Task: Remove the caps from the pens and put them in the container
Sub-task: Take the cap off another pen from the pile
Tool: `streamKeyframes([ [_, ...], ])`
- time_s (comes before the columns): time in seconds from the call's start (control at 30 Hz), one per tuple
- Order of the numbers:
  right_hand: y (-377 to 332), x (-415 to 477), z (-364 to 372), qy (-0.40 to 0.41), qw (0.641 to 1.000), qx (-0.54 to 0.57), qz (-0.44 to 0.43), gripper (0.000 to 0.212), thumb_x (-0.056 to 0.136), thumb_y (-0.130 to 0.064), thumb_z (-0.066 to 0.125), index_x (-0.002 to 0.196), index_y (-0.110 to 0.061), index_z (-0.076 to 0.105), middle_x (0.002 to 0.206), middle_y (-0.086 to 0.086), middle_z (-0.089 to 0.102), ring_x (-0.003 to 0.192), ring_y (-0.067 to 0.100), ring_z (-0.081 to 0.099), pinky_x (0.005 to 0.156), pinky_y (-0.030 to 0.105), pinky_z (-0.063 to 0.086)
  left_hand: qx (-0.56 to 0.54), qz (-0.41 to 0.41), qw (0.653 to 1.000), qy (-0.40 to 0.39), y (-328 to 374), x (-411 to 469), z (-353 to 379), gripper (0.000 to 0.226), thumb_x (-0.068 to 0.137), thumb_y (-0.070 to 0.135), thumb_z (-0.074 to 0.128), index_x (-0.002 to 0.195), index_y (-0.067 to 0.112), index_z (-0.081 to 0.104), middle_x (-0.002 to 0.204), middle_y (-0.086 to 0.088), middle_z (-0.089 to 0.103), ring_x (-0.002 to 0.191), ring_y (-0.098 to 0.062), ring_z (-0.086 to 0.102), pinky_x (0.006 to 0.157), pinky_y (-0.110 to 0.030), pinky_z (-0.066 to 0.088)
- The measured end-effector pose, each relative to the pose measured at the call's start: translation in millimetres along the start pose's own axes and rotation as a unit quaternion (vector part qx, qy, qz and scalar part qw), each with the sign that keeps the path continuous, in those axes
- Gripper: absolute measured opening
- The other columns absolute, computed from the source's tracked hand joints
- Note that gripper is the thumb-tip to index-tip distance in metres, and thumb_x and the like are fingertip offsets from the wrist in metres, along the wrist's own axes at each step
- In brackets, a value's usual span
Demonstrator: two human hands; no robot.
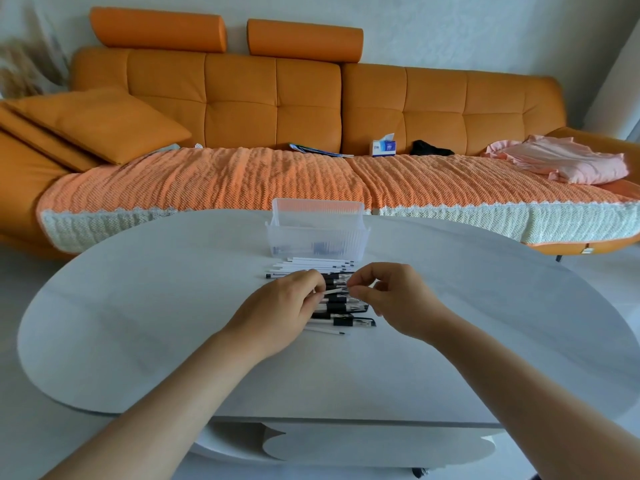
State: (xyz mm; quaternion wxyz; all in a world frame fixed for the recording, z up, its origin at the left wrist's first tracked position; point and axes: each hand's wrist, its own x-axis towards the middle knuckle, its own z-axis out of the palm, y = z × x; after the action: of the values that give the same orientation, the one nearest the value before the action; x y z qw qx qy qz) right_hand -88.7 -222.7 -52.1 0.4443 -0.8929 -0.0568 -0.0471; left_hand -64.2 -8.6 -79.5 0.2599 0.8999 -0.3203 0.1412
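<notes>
White-grey oval worktop [138,323] with a heap of pens [344,309] in the middle, the black-capped ones lying side by side. A row of plain white barrels [318,263] sits at the far edge of the heap, just in front of the container [317,237]. The container is clear ribbed plastic, upright at the far side of the worktop. A few dark bits lie at the bottom, too blurry through the wall to say what they are.

Both hands are over the heap. The left hand [287,306] has its fingers curled round one pen [334,291], which lies roughly crosswise just above the rest. The right hand [394,296] pinches the right end of that same pen between thumb and forefinger, its other fingers loosely curled. Whether the cap is on or off is too small to tell.

Behind the worktop is an orange sofa [277,98] with a knitted orange throw [207,181], a tissue box [383,146] and some folded pink cloth [568,161] at the right end.
</notes>
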Motion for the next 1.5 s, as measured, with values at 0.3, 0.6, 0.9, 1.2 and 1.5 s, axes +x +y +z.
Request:
streamKeyframes([
  [0.3,1,-1,6,-0.012,1.0,-0.007,-0.007,0.013,0.09,-0.025,0.071,0.078,-0.024,0.07,0.047,-0.023,0.054,0.043,0.003,0.043,0.046,0.013,0.035,-0.051,-0.017,0.998,-0.015,-3,-1,-2,0.007,0.098,0.025,0.054,0.098,0.021,0.058,0.089,0.012,0.063,0.081,-0.008,0.058,0.073,-0.035,0.05],
  [0.6,8,-5,9,-0.046,0.999,0.014,0.002,0.03,0.092,-0.032,0.066,0.065,-0.02,0.063,0.053,-0.005,0.044,0.052,0.013,0.037,0.05,0.024,0.033,-0.078,0.001,0.997,-0.01,1,-3,-2,0.006,0.092,0.019,0.063,0.089,0.024,0.063,0.074,0.022,0.057,0.074,0.003,0.055,0.065,-0.013,0.039],
  [0.9,16,1,-13,-0.069,0.991,-0.112,-0.027,0.013,0.087,-0.047,0.068,0.094,-0.038,0.073,0.096,-0.017,0.066,0.07,-0.009,0.056,0.063,0.013,0.04,0.012,0.03,0.996,-0.08,1,-4,1,0.006,0.088,0.031,0.066,0.087,0.032,0.072,0.08,0.021,0.055,0.08,0.002,0.05,0.066,-0.015,0.039],
  [1.2,26,0,-11,-0.108,0.955,-0.274,-0.027,0.016,0.084,-0.049,0.069,0.094,-0.037,0.072,0.094,-0.02,0.064,0.088,0.0,0.057,0.073,0.021,0.046,0.043,0.034,0.993,-0.102,0,-7,8,0.016,0.083,0.041,0.071,0.098,0.036,0.067,0.088,0.023,0.052,0.085,0.006,0.043,0.067,-0.011,0.034],
  [1.5,20,4,-16,-0.085,0.961,-0.26,-0.031,0.007,0.085,-0.04,0.072,0.088,-0.035,0.069,0.09,-0.02,0.067,0.081,-0.001,0.058,0.07,0.021,0.048,0.064,0.026,0.996,-0.065,-2,-2,11,0.026,0.084,0.042,0.068,0.106,0.032,0.056,0.099,0.022,0.046,0.096,0.001,0.042,0.072,-0.02,0.038],
])
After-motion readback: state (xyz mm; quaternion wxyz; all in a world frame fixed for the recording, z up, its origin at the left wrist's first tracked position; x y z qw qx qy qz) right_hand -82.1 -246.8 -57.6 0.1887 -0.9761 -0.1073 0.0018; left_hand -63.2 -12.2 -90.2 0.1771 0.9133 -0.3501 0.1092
